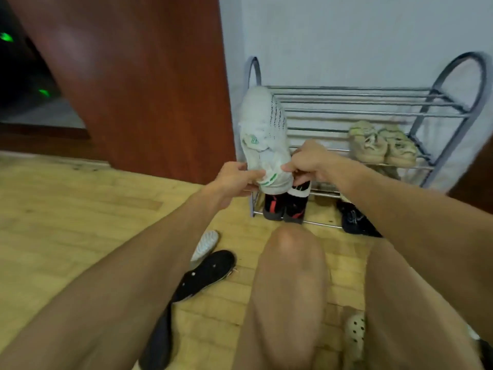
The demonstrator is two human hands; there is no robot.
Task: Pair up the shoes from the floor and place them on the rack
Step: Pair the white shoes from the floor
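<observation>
While outstretched, hands (234,177) (310,162) on white sneaker (262,134).

One rack (373,112), two beige shoes (369,145), two black-and-red shoes (274,206), one perforated clog (354,333)

Both hands, left hand (234,180) and right hand (306,161), pinch the heel end of a white knit sneaker with green marks (262,140), held toe-up at the left end of a grey metal tube rack (346,102). A beige sneaker pair (381,144) sits on its middle shelf and a black-and-red shoe pair (285,206) on the bottom shelf. A black canvas shoe (205,273) lies on the wooden floor (66,209).
</observation>
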